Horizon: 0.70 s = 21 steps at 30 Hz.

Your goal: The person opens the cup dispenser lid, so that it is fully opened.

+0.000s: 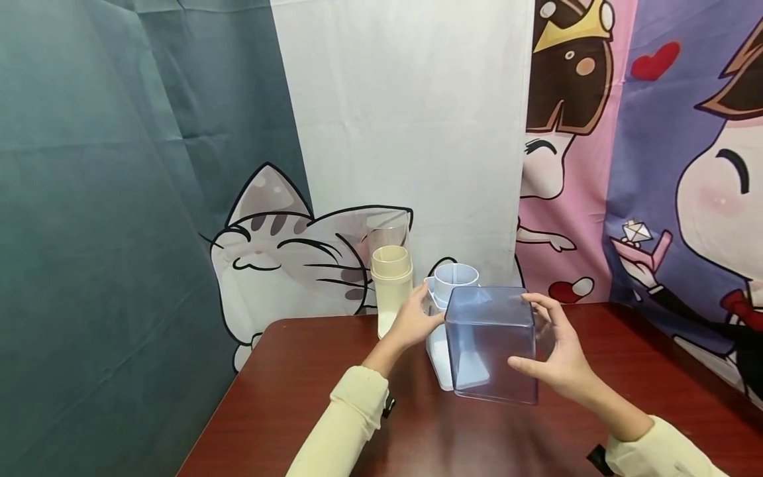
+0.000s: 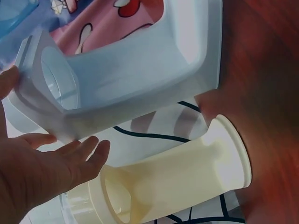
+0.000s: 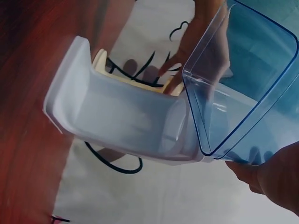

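A pale-blue plastic stand (image 1: 438, 358) with a round collar on top and a flat foot is on the table. My left hand (image 1: 412, 324) grips its upper part, the thumb (image 2: 7, 83) on one side and the fingers below in the left wrist view. My right hand (image 1: 563, 358) holds a clear blue box-shaped container (image 1: 491, 361) by its side, in front of the stand. Its open rim shows in the right wrist view, close by the stand's top. Left of the stand, a cream stand (image 1: 393, 291) of similar shape stands farther back.
A clear container (image 1: 386, 230) sits atop the cream stand. The dark red-brown tabletop (image 1: 310, 391) reaches back to cartoon-printed curtains (image 1: 405, 99), which hang close behind both stands and along the left and right sides.
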Tool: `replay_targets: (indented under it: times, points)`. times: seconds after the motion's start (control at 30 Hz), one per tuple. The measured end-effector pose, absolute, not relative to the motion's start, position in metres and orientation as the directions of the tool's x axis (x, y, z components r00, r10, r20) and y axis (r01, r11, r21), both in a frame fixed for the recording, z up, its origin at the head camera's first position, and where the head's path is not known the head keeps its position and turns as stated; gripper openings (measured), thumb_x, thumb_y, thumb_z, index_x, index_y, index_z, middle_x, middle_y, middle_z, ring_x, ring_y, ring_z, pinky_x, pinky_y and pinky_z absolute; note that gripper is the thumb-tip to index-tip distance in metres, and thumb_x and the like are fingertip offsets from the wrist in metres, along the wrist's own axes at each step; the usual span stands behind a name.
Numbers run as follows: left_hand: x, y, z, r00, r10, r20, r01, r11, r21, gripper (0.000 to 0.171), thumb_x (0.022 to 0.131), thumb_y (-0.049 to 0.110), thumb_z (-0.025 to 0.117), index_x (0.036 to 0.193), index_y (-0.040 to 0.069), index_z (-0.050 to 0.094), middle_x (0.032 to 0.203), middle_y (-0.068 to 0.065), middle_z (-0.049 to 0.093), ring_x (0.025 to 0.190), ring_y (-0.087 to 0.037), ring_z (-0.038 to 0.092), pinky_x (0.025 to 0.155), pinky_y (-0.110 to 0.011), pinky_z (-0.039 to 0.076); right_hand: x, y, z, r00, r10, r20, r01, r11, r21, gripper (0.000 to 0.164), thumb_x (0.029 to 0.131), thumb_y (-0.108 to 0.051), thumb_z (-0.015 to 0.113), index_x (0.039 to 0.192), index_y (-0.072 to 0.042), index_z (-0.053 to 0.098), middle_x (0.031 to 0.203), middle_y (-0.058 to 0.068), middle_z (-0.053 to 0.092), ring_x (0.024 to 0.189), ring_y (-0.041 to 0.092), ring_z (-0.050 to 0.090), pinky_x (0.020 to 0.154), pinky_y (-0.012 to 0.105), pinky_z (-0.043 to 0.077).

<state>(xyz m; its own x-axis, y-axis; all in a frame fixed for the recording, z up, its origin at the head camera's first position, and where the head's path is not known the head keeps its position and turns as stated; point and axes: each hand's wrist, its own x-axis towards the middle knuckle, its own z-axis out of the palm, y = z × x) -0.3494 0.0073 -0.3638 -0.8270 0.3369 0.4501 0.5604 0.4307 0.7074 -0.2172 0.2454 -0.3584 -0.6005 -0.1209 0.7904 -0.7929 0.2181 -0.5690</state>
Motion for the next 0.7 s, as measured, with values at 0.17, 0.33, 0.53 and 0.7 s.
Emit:
replay_targets:
  times: [0.17,0.33,0.53,0.7]
  points:
    - [-0.361,0.012,-0.358,-0.842,0.323,0.432,0.539,0.488,0.687,0.079,0.083,0.025,0.074,0.146,-0.009,0.039,0.148,-0.023,0.043,0.138,-0.035,0.041,0.113,-0.044,0.033,-0.228,0.246,-0.365,-0.614,-0.148,0.776,-0.790,0.109,-0.604,0.090,0.061,0.024,0.075,0.139,0.010,0.034,0.124,0.000,0.056,0.109,0.011,0.056,0.089,0.019,0.047]
    - [-0.371,0.016,-0.354,-0.830,0.338,0.444,0.558,0.507,0.657,0.074,0.086,0.023,0.071,0.144,-0.012,0.040,0.147,-0.026,0.044,0.138,-0.037,0.040,0.113,-0.045,0.032,-0.236,0.247,-0.370,-0.654,-0.112,0.748,-0.749,0.235,-0.620,0.089,0.062,0.018,0.080,0.139,0.002,0.040,0.118,-0.001,0.059,0.105,0.009,0.058,0.084,0.017,0.048]
    - [-0.380,0.021,-0.357,-0.842,0.304,0.446,0.539,0.514,0.667,0.067,0.089,0.024,0.071,0.144,-0.005,0.046,0.145,-0.021,0.049,0.136,-0.032,0.044,0.113,-0.043,0.034,-0.245,0.245,-0.379,-0.705,-0.075,0.705,-0.677,0.364,-0.639,0.088,0.063,0.005,0.087,0.140,-0.007,0.047,0.112,0.003,0.056,0.102,0.011,0.054,0.096,0.014,0.039]
    - [-0.383,0.026,-0.357,-0.878,0.261,0.401,0.478,0.524,0.705,0.068,0.089,0.031,0.071,0.146,0.002,0.047,0.147,-0.016,0.049,0.137,-0.030,0.044,0.112,-0.043,0.034,-0.253,0.248,-0.385,-0.744,-0.050,0.667,-0.611,0.454,-0.648,0.085,0.065,-0.004,0.089,0.139,-0.015,0.049,0.115,0.000,0.054,0.103,0.011,0.051,0.100,0.013,0.033]
